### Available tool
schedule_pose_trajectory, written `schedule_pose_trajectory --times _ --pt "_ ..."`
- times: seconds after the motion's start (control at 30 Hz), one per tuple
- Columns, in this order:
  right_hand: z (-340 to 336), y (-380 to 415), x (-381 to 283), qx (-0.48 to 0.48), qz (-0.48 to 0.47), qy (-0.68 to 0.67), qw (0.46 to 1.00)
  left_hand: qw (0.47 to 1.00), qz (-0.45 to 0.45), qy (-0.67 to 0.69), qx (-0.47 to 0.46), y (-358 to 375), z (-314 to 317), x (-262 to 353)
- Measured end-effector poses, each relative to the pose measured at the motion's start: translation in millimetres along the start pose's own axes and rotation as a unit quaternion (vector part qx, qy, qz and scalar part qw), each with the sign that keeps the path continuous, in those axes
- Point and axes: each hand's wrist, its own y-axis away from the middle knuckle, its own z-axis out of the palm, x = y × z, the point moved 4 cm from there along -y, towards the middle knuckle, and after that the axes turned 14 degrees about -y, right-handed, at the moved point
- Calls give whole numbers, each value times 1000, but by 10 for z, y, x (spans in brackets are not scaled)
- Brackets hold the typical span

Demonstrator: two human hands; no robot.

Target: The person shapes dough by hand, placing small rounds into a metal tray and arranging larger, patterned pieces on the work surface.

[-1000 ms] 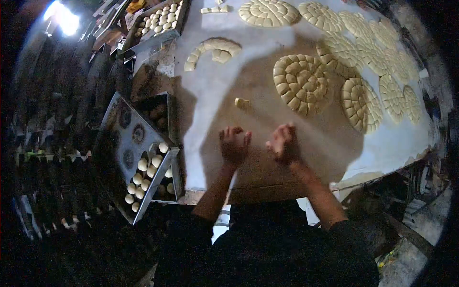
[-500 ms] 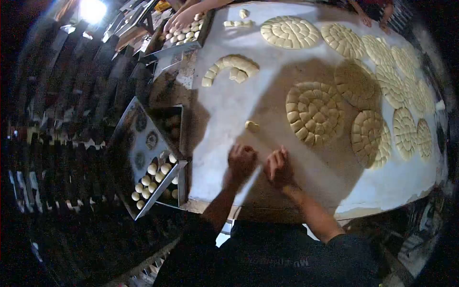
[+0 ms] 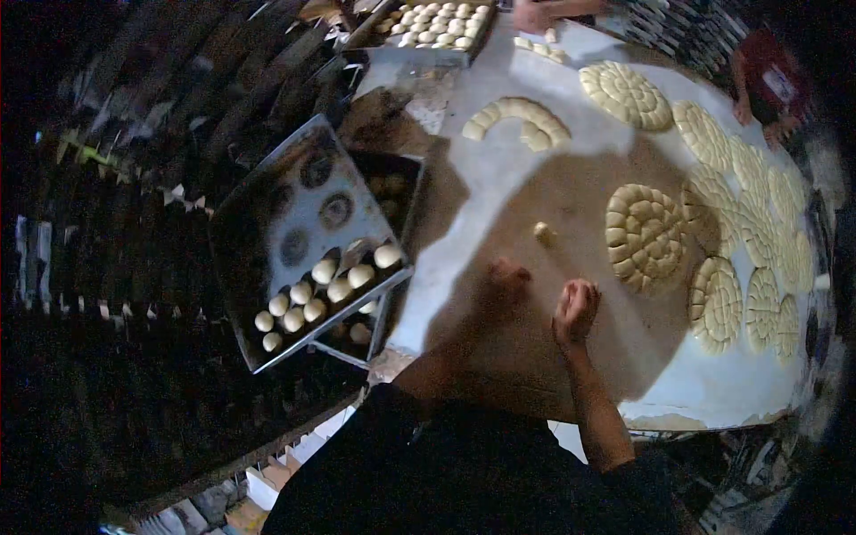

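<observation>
My left hand (image 3: 510, 278) is low over the shaded table, dark and smeared, so its fingers cannot be made out. To its right, my right hand (image 3: 576, 308) has its fingers curled in; whatever may be inside them is hidden. A small piece of dough (image 3: 545, 234) lies on the table just beyond both hands, touched by neither. Right of it sits a round, spiral loaf of dough segments (image 3: 644, 236). Farther off, an arc of dough pieces (image 3: 515, 111) curves across the table.
At left a tilted metal tray (image 3: 308, 223) holds several dough balls (image 3: 325, 270), above another tray. A full tray of dough balls (image 3: 437, 25) stands at the back. More spiral rounds (image 3: 716, 303) cover the table's right side. A co-worker's hand (image 3: 535, 13) and another person (image 3: 771, 85) are across the table.
The view has swung left, so the table sits farther right. My hands are slightly farther apart. A co-worker's hand has gone from the back tray to the table beside small dough pieces.
</observation>
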Motion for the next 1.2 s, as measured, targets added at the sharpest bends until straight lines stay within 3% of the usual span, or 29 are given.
schedule_pose_trajectory --times 0.03,0.1,0.17,0.2,0.23,0.27,0.33,0.4,0.43,0.47,0.53,0.6,0.63,0.77,0.87,0.97,1.0,1.03,1.1,1.13,1.17,1.2 --pt "36 276 2 -27 -5 -49 998 998 41 16 35 249 397 -5" --pt "-147 567 -122 -90 -178 2 980 997 75 -10 16 793 624 -227" --pt "-434 641 2 -213 -67 65 973 994 103 -9 -17 1285 640 -414" --pt "-596 577 168 -245 73 45 966 994 90 33 -44 1381 410 -511" --pt "-689 567 237 -270 214 23 939 992 64 80 -69 1432 87 -599" --pt "-654 516 94 -276 297 -33 913 988 25 135 -69 1431 -377 -681" --pt "-485 288 -275 -274 455 -144 835 980 -35 196 9 1359 -1333 -882" --pt "-14 53 -1094 -303 367 -357 804 981 -40 155 110 1175 -2036 -1288" --pt "229 -97 -1481 -316 316 -355 821 986 12 107 126 1040 -2130 -1675" --pt "480 -250 -1874 -328 263 -353 836 991 -49 100 75 972 -2239 -1903" --pt "850 -619 -2762 -279 -41 -275 919 995 -64 70 18 860 -1943 -2475" --pt "1287 -803 -3111 -295 -59 -306 903 996 -60 2 -69 791 -1559 -2878" --pt "1585 -897 -3111 -288 -137 -264 910 998 -43 46 -11 790 -1761 -2723" --pt "1859 -874 -2991 -234 -362 -71 900 993 -110 -29 -23 866 -1787 -2716" --pt "1339 -695 -2646 -156 -286 -232 917 970 -213 -117 -16 865 -2308 -2250" --pt "763 -148 -1689 -67 -145 -130 979 975 -122 -85 164 513 -2494 -1178" --pt "621 90 -1313 -61 -86 -98 990 978 -64 22 195 305 -2296 -817" --pt "424 336 -992 -79 -98 -70 990 980 -11 111 167 76 -1953 -531" --pt "-8 717 -376 -112 -127 -17 985 975 39 217 12 -610 -1171 -233" --pt "-179 853 -112 -128 -138 8 982 967 -4 254 24 -970 -654 -408" --pt "-481 830 -51 -120 -79 15 990 956 -47 288 32 -1332 -196 -585" --pt "-788 782 -39 -108 -17 20 994 959 -144 237 53 -1670 -72 -679"
